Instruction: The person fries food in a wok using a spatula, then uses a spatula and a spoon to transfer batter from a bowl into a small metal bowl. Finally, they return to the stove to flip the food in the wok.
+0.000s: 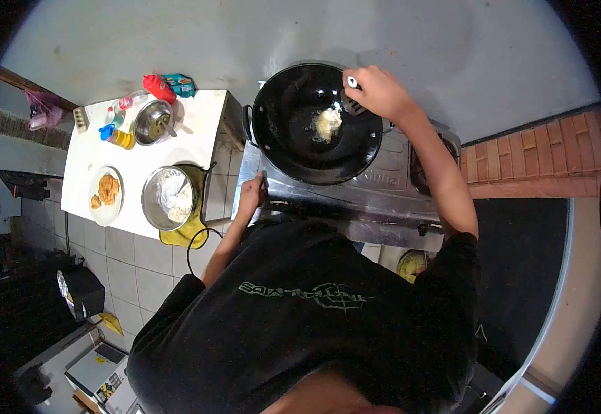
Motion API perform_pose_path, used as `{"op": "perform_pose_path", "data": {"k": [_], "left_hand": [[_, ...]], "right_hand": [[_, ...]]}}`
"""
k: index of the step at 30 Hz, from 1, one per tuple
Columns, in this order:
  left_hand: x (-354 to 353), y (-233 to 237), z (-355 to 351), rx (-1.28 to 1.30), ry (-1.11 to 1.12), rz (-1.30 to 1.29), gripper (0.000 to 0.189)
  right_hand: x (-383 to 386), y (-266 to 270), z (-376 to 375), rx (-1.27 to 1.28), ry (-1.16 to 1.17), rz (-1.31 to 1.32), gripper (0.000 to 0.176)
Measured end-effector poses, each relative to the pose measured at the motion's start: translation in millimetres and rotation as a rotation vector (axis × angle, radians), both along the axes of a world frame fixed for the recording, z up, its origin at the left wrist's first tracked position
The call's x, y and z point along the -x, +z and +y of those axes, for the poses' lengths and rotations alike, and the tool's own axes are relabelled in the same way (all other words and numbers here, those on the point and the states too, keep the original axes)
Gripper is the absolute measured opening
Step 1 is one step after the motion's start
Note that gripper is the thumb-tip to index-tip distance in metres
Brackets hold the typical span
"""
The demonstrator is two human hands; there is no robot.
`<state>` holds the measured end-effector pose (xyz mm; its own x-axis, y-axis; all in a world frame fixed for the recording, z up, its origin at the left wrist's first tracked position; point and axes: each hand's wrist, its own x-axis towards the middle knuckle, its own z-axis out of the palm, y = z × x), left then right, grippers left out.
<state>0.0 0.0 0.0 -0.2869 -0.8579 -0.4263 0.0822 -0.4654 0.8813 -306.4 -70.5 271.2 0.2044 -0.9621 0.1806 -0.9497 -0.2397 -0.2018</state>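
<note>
My right hand (377,92) is closed around the handle of a slotted turner (353,105), its blade reaching down into a black wok (288,155). In the wok's oil, a pale, battered piece of food (328,124) lies just left of the blade, with small bubbles around it. My left hand (250,195) is at the front left of the steel gas stove (383,181), fingers closed on a dark stove knob (264,181).
A white table (197,148) at left holds a bowl of white batter (146,199), a plate (97,214) with browned fried pieces, a smaller steel bowl (141,126), a yellow bottle (122,139) and a red bottle (157,88). A yellow cloth (188,234) hangs over its edge. A wall stands behind the stove.
</note>
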Motion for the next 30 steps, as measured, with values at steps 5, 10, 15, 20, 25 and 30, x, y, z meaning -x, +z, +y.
{"op": "perform_pose_path", "data": {"k": [5,10,15,20,25,30], "left_hand": [[0.9,-2.4,6.9,-0.027,-0.009,0.007,0.052],[1.1,-2.2,5.4,-0.05,-0.015,0.007,0.052],[0.0,-8.0,5.1,-0.025,-0.019,0.026,0.052],[-2.8,-16.0,4.7,-0.017,-0.029,0.033,0.047],[-3.2,-15.5,3.0,0.01,-0.039,0.003,0.047],[0.2,-9.9,2.0,-0.031,-0.01,-0.018,0.053]], "right_hand": [[1.2,-0.2,2.8,-0.044,0.02,-0.006,0.014],[-6.3,8.8,8.7,-0.136,-0.004,0.102,0.025],[-8.9,7.8,12.6,-0.172,0.027,0.108,0.022],[0.1,-5.9,10.5,-0.049,0.066,0.053,0.013],[-5.1,6.1,14.1,-0.117,0.021,0.079,0.017],[-4.2,3.7,9.9,-0.215,0.008,0.007,0.016]]}}
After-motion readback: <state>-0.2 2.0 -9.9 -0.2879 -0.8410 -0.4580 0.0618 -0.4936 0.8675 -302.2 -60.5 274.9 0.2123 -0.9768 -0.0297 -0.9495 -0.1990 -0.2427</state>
